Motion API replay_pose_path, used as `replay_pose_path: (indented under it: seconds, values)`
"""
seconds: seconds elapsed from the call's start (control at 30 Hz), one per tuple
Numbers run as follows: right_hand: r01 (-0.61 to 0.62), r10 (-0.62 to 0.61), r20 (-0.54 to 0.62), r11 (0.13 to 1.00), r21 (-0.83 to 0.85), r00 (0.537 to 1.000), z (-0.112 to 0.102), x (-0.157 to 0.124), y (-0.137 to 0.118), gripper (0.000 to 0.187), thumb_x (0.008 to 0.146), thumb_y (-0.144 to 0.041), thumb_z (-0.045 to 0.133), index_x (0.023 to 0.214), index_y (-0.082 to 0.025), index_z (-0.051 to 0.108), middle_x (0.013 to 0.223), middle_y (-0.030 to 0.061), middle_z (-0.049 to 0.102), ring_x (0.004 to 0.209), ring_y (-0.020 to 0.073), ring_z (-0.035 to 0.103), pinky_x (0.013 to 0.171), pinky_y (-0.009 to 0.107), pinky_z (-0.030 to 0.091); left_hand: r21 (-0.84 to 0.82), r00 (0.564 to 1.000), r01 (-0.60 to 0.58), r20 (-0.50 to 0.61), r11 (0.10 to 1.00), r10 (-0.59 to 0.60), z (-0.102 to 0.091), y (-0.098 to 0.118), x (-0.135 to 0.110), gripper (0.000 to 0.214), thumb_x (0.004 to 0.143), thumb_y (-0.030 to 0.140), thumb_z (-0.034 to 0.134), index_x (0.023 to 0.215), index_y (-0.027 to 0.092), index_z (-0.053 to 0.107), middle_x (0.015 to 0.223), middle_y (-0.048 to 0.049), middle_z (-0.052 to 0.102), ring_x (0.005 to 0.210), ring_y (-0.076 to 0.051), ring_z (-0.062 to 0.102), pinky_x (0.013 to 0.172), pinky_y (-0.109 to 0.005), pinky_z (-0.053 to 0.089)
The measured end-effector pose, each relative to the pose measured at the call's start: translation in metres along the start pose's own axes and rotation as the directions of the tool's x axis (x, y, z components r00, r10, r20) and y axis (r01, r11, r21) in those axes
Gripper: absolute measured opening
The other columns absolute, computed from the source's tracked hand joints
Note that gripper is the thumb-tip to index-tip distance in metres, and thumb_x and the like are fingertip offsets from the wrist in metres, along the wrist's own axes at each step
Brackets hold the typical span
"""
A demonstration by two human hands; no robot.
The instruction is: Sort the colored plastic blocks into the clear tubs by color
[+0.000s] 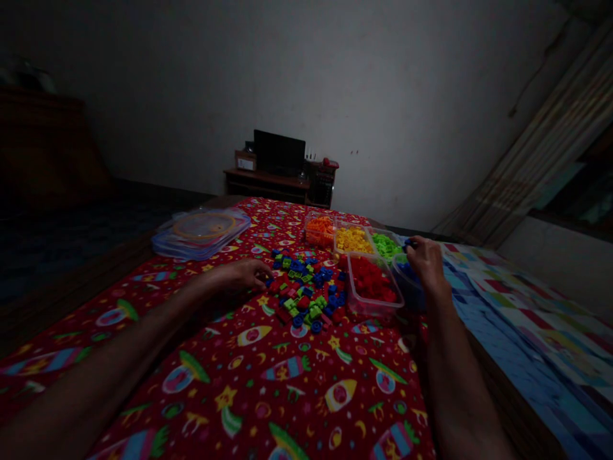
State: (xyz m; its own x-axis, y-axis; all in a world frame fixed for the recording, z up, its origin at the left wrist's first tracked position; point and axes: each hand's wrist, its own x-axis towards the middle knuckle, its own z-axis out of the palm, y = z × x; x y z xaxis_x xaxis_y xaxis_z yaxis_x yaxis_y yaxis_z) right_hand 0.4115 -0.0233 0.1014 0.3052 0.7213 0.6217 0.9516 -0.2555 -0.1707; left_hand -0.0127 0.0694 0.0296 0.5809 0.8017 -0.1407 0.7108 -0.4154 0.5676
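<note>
My right hand (425,259) is over the round tub of blue building blocks (406,271), its fingers closed on a small blue building block (408,244). My left hand (249,275) is low at the left edge of a loose pile of building blocks (306,291) in red, blue and green. Its fingers are curled, with a blue block (269,280) at their tips. Beside the pile stands a clear box of red blocks (371,281). Behind it are boxes of orange pieces (320,229), yellow blocks (353,240) and light green blocks (385,245).
A red patterned cloth (287,383) covers the surface under the blocks. Stacked clear lids (201,233) lie at the back left. To the right is a blue and checkered cloth (507,332). A monitor (279,152) stands on a desk by the wall.
</note>
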Motion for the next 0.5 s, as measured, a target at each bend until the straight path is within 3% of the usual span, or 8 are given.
replay_pose_path:
  seconds: [0.17, 0.3, 0.43, 0.5]
  values:
    - [-0.112, 0.121, 0.089, 0.989, -0.099, 0.989, 0.001, -0.006, 0.021, 0.037, 0.081, -0.017, 0.046, 0.108, -0.013, 0.07, 0.105, 0.0163, 0.069, 0.097, 0.0258, 0.062, 0.081, 0.033, 0.045, 0.047, 0.999, -0.024, -0.047, 0.999, 0.026, 0.004, 0.004, 0.0, 0.039, 0.06, 0.043, 0.066, 0.091, 0.021, 0.072, 0.084, -0.0016, 0.073, 0.077, -0.02, 0.064, 0.064, -0.022, 0.047]
    - [-0.135, 0.158, 0.201, 0.983, -0.127, 0.967, -0.006, -0.006, 0.012, 0.038, 0.08, -0.014, 0.046, 0.11, -0.013, 0.069, 0.108, 0.0174, 0.067, 0.098, 0.0262, 0.061, 0.079, 0.033, 0.043, 0.011, 0.993, -0.077, -0.093, 0.997, 0.078, -0.001, 0.001, -0.002, 0.03, 0.061, 0.043, 0.064, 0.081, 0.022, 0.072, 0.072, -0.0008, 0.071, 0.067, -0.019, 0.063, 0.059, -0.023, 0.045]
    - [0.055, -0.05, 0.148, 0.998, -0.032, 0.988, -0.015, -0.007, -0.033, 0.033, 0.085, -0.014, 0.042, 0.101, -0.014, 0.071, 0.096, 0.0157, 0.069, 0.088, 0.0231, 0.061, 0.072, 0.029, 0.04, 0.07, 0.94, -0.076, -0.329, 0.995, 0.094, -0.002, 0.018, -0.004, 0.029, 0.067, 0.042, 0.061, 0.084, 0.02, 0.072, 0.081, -0.0044, 0.072, 0.074, -0.022, 0.064, 0.066, -0.027, 0.047]
    - [0.236, -0.244, 0.208, 0.97, 0.062, 0.947, -0.012, -0.017, -0.068, 0.031, 0.087, -0.015, 0.041, 0.093, -0.015, 0.071, 0.087, 0.0133, 0.069, 0.078, 0.02, 0.06, 0.067, 0.027, 0.038, 0.106, 0.896, -0.08, -0.428, 0.991, 0.118, 0.004, 0.034, -0.003, 0.031, 0.071, 0.04, 0.059, 0.09, 0.018, 0.071, 0.09, -0.0071, 0.072, 0.08, -0.023, 0.064, 0.071, -0.029, 0.048]
